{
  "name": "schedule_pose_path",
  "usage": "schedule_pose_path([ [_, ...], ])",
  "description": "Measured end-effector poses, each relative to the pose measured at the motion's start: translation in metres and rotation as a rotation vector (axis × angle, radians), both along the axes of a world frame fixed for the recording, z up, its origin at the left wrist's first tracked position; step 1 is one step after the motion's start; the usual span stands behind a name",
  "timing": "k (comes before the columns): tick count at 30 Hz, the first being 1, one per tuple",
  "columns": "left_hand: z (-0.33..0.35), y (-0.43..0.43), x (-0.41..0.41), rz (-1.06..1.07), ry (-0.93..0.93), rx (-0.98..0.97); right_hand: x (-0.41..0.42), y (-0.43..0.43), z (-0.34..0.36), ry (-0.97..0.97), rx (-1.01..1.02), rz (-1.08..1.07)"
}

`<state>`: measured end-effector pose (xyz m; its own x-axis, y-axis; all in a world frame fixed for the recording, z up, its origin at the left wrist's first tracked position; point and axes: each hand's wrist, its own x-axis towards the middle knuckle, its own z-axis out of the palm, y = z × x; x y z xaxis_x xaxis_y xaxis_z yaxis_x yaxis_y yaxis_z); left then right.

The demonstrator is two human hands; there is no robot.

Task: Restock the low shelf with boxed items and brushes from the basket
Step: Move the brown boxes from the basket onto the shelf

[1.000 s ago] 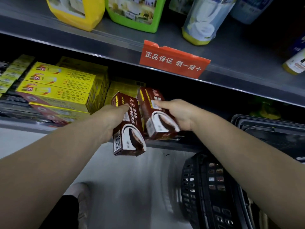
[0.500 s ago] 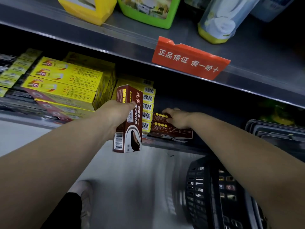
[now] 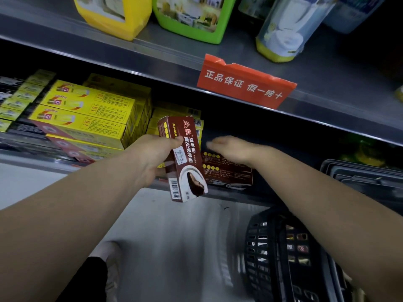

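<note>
Shelving fills the far side. I log the low shelf [image 3: 32,162] with its grey lip, and an upper shelf [image 3: 65,46] above it carrying a yellow jug [image 3: 113,16] and a green jug [image 3: 192,18]. Far left on the low shelf, yellow boxes [image 3: 87,118] are stacked flat. Just right of them the left hand [image 3: 150,158] grips a brown box [image 3: 185,162], thumb across its front. The box is tilted and held in front of the lip, not on the shelf. Right of it a second brown box [image 3: 226,173] lies flat on the low shelf near the front edge. The right hand [image 3: 231,149] is over it, fingers straight, holding nothing. It is blurred, so I can't tell if it touches. A red sign [image 3: 244,83] is on the upper shelf's edge. Near right, a black basket [image 3: 268,253] sits on the pale floor [image 3: 174,236], with dark trays [image 3: 359,177] beyond.
</note>
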<state>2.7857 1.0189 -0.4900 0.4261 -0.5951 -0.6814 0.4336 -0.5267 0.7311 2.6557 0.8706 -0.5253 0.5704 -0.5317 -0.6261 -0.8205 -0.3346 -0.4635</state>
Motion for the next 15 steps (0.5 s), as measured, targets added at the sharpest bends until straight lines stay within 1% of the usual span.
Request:
schedule_pose_path([
  [1,0.001,0.0,0.0,-0.007,0.015,-0.02,0.005,0.01,0.008,-0.142,0.216,-0.156],
  [2,0.002,0.0,-0.001,-0.017,0.021,-0.041,0.007,0.019,0.015,-0.253,0.391,-0.278],
  [3,0.002,0.0,-0.002,-0.056,-0.01,-0.062,0.006,0.023,0.019,-0.342,0.486,-0.359],
  [5,0.001,0.0,-0.004,-0.23,-0.165,-0.082,0.002,0.025,0.027,-0.431,0.552,-0.404],
  [6,0.0,0.0,-0.005,-0.3,-0.229,-0.088,-0.002,0.024,0.03,-0.425,0.568,-0.383],
  [8,-0.001,0.001,-0.007,-0.371,-0.237,-0.099,-0.007,0.022,0.035,-0.36,0.564,-0.265],
  [9,-0.002,0.0,-0.007,-0.386,-0.24,-0.094,-0.009,0.022,0.036,-0.332,0.537,-0.211],
  [10,-0.002,-0.002,-0.007,-0.411,-0.283,-0.082,-0.009,0.02,0.036,-0.327,0.489,-0.191],
  [11,-0.002,-0.005,-0.006,-0.451,-0.364,-0.06,-0.008,0.016,0.036,-0.346,0.412,-0.202],
  [13,-0.004,-0.009,-0.003,-0.53,-0.599,0.003,-0.006,0.0,0.039,-0.345,0.151,-0.24],
  [15,-0.008,-0.012,0.0,-0.583,-0.775,0.027,-0.005,-0.021,0.041,-0.189,-0.179,-0.145],
])
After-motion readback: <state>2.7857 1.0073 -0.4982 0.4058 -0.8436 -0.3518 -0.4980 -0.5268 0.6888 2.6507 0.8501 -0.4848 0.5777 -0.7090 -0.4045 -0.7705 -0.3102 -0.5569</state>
